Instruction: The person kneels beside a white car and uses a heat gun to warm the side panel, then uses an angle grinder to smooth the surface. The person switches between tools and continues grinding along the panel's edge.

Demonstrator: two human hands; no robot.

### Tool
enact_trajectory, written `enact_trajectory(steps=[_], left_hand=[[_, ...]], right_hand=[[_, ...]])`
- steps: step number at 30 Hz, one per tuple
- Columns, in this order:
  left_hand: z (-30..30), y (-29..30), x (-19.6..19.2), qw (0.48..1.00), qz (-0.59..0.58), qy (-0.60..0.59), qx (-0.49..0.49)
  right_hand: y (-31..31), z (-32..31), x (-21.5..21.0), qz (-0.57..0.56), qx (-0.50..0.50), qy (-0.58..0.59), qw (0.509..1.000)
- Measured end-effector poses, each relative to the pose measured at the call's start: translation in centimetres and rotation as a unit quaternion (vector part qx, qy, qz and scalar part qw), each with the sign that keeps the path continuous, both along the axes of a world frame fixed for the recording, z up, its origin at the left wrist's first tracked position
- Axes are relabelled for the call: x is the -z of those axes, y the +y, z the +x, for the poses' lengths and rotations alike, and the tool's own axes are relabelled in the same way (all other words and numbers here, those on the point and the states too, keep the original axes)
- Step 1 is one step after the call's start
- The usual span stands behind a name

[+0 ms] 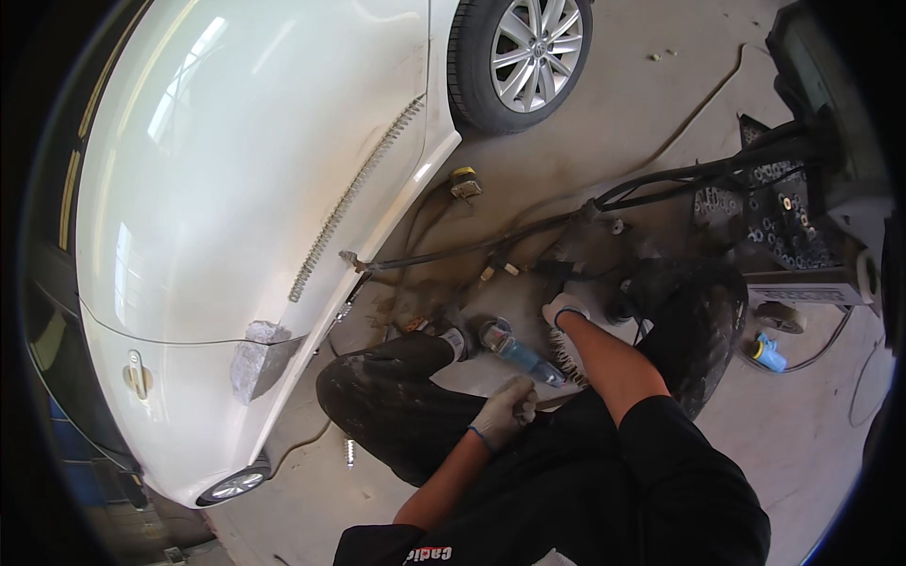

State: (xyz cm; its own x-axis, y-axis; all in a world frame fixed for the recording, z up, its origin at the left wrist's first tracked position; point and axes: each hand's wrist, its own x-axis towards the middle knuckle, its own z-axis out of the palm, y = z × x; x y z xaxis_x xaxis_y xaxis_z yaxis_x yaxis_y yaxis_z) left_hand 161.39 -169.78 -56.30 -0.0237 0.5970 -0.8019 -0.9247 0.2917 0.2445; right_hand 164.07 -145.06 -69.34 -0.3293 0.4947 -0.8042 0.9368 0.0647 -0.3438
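Observation:
My left hand (507, 412), in a pale glove, is closed beside my lap; whatever it may hold is hidden. My gloved right hand (564, 309) reaches between my knees, its fingers curled against something dark that I cannot make out. Between the hands, a blue angle grinder (521, 355) lies on the floor. A strip of wavy metal (568, 358) lies between the grinder and my right forearm. To my left is a white car door panel (226, 245), with a long row of wavy metal wire (359, 193) fixed along its lower part.
A rough pale grey patch (260, 361) shows on the car's side. A black cable (510, 241) runs from a machine (840, 179) at the right to a clamp (353, 261) at the sill. Around lie a yellow-topped object (464, 182) and a blue roll (769, 353).

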Motion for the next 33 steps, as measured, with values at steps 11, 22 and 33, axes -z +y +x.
enact_trajectory(steps=[11, 22, 33], left_hand=[[0.0, 2.2, -2.9, 0.984, 0.089, 0.014, -0.153], [-2.3, 1.9, -6.7, 0.958, 0.216, 0.086, -0.168], [-3.0, 1.3, -8.1, 0.934, 0.326, 0.032, -0.144]], right_hand=[[-6.0, 2.0, -10.2, -0.011, -0.031, 0.336, 0.941], [-11.1, 6.9, -16.9, -0.164, 0.068, 0.394, 0.902], [-12.7, 6.0, -17.6, -0.185, 0.074, 0.418, 0.886]])
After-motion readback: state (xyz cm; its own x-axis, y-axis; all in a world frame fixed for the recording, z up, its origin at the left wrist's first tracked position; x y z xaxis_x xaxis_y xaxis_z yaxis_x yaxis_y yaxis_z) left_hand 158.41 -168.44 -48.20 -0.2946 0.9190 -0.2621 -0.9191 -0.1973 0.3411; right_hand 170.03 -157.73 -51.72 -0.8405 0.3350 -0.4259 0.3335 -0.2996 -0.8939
